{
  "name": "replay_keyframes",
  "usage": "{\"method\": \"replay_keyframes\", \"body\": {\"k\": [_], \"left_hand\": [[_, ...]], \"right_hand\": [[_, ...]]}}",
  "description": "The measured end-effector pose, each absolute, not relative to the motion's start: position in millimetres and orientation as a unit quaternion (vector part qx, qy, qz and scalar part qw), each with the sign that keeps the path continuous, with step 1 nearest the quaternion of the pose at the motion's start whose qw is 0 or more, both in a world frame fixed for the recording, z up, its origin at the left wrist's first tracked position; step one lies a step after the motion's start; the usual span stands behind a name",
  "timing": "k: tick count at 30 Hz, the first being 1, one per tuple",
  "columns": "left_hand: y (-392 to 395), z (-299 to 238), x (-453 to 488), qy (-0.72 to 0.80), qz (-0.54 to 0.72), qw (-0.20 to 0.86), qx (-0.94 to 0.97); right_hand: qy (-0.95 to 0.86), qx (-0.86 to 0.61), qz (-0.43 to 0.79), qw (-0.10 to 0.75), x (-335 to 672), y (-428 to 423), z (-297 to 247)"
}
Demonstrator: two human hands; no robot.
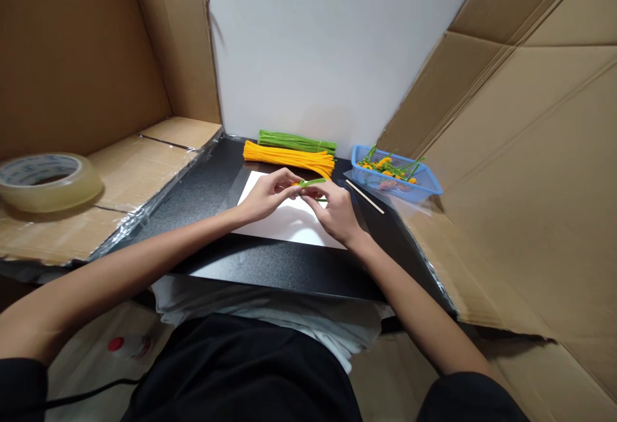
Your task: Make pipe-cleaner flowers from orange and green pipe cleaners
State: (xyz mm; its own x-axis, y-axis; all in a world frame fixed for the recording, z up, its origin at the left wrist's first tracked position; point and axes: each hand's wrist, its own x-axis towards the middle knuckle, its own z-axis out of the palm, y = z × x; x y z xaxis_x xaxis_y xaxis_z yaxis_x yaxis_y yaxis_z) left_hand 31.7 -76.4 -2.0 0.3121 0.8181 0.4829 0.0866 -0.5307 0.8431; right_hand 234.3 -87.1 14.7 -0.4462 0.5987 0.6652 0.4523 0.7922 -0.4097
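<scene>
Over the table (284,264), left hand (267,194) and right hand (332,211) pinch a green pipe cleaner (312,182).

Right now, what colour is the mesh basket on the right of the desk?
The plastic mesh basket is light blue; it shows best in the head view.

I'm working in a makeshift craft booth, cardboard walls (511,178) rising around me, a black tabletop (270,268) before me, packing tape (48,182) sitting on a ledge (159,146), pipe cleaners (289,158) lying beside a blue basket (398,175)
</scene>
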Motion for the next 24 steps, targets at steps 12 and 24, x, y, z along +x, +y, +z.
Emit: {"method": "replay_keyframes", "body": {"k": [12, 24], "left_hand": [[-78.5, -4.4, 42.5, 0.304, 0.511, 0.462, 0.658], [-75.6, -2.3, 42.7, 0.315, 0.577, 0.565, 0.499]], "right_hand": [[-0.815, -0.332, 0.139, 0.454, 238.0, -86.4, 22.5], [-0.837, -0.3, 0.114, 0.444, 242.0, -82.9, 19.5]]}}
